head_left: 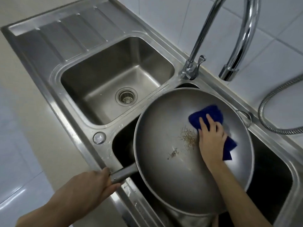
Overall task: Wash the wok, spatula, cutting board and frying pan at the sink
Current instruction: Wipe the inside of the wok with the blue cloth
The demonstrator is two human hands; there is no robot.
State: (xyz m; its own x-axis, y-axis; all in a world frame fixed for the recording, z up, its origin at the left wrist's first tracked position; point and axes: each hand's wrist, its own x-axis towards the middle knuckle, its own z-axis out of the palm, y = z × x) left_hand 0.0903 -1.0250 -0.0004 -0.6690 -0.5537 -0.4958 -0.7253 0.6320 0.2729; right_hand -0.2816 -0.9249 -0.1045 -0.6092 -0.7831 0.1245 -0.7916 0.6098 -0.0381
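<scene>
A large grey metal wok [165, 169] lies tilted over the right sink basin [270, 174], with brown food residue near its middle. My left hand [91, 185] grips the wok's handle [123, 173] at the basin's front left corner. My right hand [211, 136] presses a blue cloth [208, 112] flat against the wok's inner wall on the right side, fingers straight. The spatula, cutting board and frying pan are not in view.
The left basin [101, 82] with a round drain strainer [126, 96] holds nothing. A ribbed drainboard [65, 30] lies beyond it. A tall chrome faucet [229, 35] arches over the wok. A metal hose [268, 112] curls on the tiled counter at right.
</scene>
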